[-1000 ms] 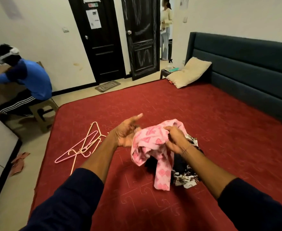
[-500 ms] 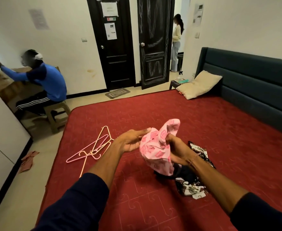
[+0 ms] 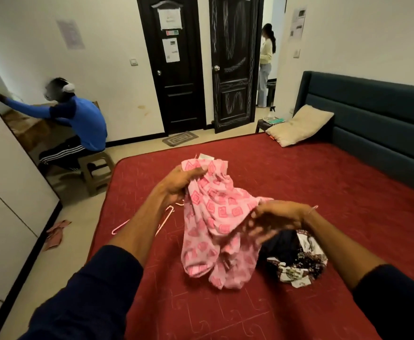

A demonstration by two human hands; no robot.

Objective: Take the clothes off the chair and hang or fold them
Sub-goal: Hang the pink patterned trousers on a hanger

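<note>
Two garments here: one pink patterned garment [image 3: 215,217] held up over the red bed [image 3: 323,192], all bunched, and one dark floral garment [image 3: 299,263] crumpled on it. Left hand [image 3: 179,185] grips the pink top edge; right hand [image 3: 277,219] is blurry, can't tell its grip. Pink hangers [image 3: 139,222] are half hidden.

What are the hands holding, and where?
Left hand grips the pink patterned garment near its top edge; right hand, blurred, holds its right side.
</note>
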